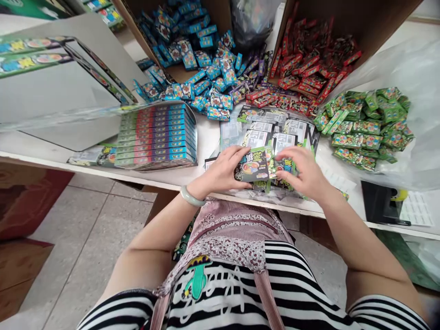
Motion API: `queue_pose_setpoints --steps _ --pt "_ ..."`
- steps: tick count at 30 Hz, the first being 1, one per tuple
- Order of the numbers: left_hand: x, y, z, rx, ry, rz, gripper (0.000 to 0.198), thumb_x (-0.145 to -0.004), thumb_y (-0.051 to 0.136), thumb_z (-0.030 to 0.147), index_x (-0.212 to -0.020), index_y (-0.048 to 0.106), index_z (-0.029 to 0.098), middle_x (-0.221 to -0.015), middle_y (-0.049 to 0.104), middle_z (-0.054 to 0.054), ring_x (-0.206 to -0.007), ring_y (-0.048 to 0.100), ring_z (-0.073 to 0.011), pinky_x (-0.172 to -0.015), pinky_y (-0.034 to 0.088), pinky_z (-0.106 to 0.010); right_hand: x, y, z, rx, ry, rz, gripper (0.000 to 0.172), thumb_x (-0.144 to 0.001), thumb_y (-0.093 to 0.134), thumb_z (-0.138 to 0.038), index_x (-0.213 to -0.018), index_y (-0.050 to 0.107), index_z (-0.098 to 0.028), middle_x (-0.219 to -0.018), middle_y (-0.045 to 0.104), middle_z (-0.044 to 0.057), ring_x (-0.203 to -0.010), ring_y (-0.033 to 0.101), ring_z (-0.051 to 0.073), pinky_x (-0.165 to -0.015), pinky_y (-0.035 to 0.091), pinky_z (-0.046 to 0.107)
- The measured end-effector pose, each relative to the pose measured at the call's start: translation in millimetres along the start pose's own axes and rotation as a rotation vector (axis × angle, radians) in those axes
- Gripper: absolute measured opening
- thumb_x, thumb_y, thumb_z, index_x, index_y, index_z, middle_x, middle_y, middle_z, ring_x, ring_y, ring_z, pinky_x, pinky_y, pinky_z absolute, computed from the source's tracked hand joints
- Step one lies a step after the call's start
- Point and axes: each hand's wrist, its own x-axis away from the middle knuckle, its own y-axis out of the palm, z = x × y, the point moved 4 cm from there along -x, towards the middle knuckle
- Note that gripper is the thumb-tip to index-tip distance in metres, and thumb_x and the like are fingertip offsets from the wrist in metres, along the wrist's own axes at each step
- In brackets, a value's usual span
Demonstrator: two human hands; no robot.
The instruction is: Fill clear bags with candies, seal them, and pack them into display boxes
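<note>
My left hand (228,169) is closed around a flat black-and-green printed box (253,166), thumb along its top edge and fingers beneath. At that box's right end is a narrow, bright green small box (271,165). My right hand (300,172) curves in from the right, thumb and forefinger at the green box's edge in a loose pinch. How far the small box sits inside the flat one cannot be made out. Under both hands lie several flat black-and-green packages (256,137) with white labels, overlapping on the white table (208,137).
Blue small boxes (220,73) and red ones (302,68) spill from cartons at the back. Green small boxes (371,123) lie on clear plastic at right. Left stands a display box (156,137) with stacked rows; a black tape dispenser (381,201) sits by the front edge.
</note>
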Motion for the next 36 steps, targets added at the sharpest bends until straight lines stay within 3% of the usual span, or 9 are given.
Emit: queue_pose_setpoints --steps 5,9,13,17,21,26,29,34,36 --pt "-3.3 0.7 -2.4 0.011 0.005 0.019 0.109 -0.070 0.084 0.051 -0.157 0.027 0.017 -0.141 0.049 -0.021 -0.133 0.050 -0.0376 -0.114 0.043 -0.055 -1.5 6.2 3.1 -0.106 0.062 0.067 0.035 -0.097 0.052 -0.037 -0.128 0.063 -0.026 -0.116 0.075 0.009 -0.123 0.062 0.030 -0.106 0.043 0.054" --pt "0.2 -11.6 -11.5 -0.018 -0.051 0.094 0.107 -0.073 0.083 0.047 -0.158 0.025 0.021 -0.142 0.050 -0.019 -0.132 0.051 -0.0373 -0.114 0.043 -0.057 -44.6 -13.7 69.7 -0.194 0.316 0.265 0.031 -0.092 0.057 -0.037 -0.117 0.068 -0.023 -0.108 0.077 0.007 -0.102 0.070 0.025 -0.095 0.052 0.044" --pt "3.6 -17.0 -14.8 -0.008 -0.073 0.106 0.107 -0.076 0.081 0.047 -0.160 0.019 0.023 -0.142 0.049 -0.019 -0.132 0.051 -0.0370 -0.113 0.045 -0.057 -131.2 -12.1 136.5 0.037 0.514 0.148 0.028 -0.089 0.061 -0.032 -0.108 0.072 -0.015 -0.111 0.077 0.013 -0.105 0.070 0.028 -0.098 0.051 0.041" --pt "3.3 -15.8 -16.8 0.018 -0.116 0.092 0.110 -0.077 0.080 0.049 -0.162 0.013 0.026 -0.143 0.048 -0.019 -0.133 0.052 -0.0377 -0.112 0.047 -0.058 -209.1 8.5 163.9 0.201 0.700 -0.013 0.057 -0.089 0.063 -0.049 -0.130 0.062 -0.010 -0.131 0.068 0.021 -0.123 0.063 0.035 -0.104 0.047 0.047" --pt "2.2 -18.3 -23.6 0.027 -0.144 0.076 0.112 -0.077 0.080 0.049 -0.162 0.012 0.027 -0.142 0.050 -0.019 -0.132 0.053 -0.0380 -0.112 0.047 -0.058 -242.2 28.0 178.8 0.130 0.847 -0.080 0.085 -0.065 0.085 -0.055 -0.132 0.060 -0.010 -0.141 0.060 0.025 -0.130 0.057 0.041 -0.109 0.043 0.051" --pt "1.6 -22.3 -33.6 0.071 -0.184 0.087 0.108 -0.077 0.080 0.050 -0.161 0.018 0.025 -0.143 0.051 -0.019 -0.134 0.052 -0.0377 -0.114 0.046 -0.056 -241.2 27.3 197.1 -0.128 0.873 0.044 0.036 -0.078 0.075 -0.035 -0.106 0.070 -0.013 -0.109 0.076 0.015 -0.102 0.070 0.029 -0.089 0.056 0.041" --pt "3.8 -23.6 -37.2 0.097 -0.186 0.105 0.106 -0.077 0.080 0.052 -0.161 0.020 0.025 -0.143 0.051 -0.019 -0.133 0.053 -0.0378 -0.113 0.047 -0.056 -224.2 7.0 193.3 -0.171 0.844 0.116 0.029 -0.090 0.058 -0.029 -0.114 0.065 -0.013 -0.109 0.076 0.012 -0.094 0.071 0.022 -0.081 0.057 0.035" --pt "9.5 -27.8 -41.4 0.080 -0.182 0.146 0.103 -0.079 0.078 0.050 -0.161 0.019 0.026 -0.143 0.049 -0.018 -0.133 0.052 -0.0365 -0.113 0.047 -0.055 -172.7 -55.1 135.2 -0.036 0.540 0.269 0.034 -0.085 0.061 -0.034 -0.116 0.063 -0.018 -0.103 0.075 0.008 -0.089 0.069 0.023 -0.078 0.056 0.036" --pt "8.2 -27.6 -41.0 0.070 -0.185 0.147 0.103 -0.079 0.078 0.051 -0.160 0.020 0.027 -0.143 0.048 -0.017 -0.133 0.052 -0.0356 -0.113 0.047 -0.054 -155.2 -67.1 100.9 0.195 0.437 0.191 0.033 -0.082 0.065 -0.035 -0.111 0.066 -0.021 -0.094 0.075 0.007 -0.087 0.069 0.026 -0.080 0.054 0.038"
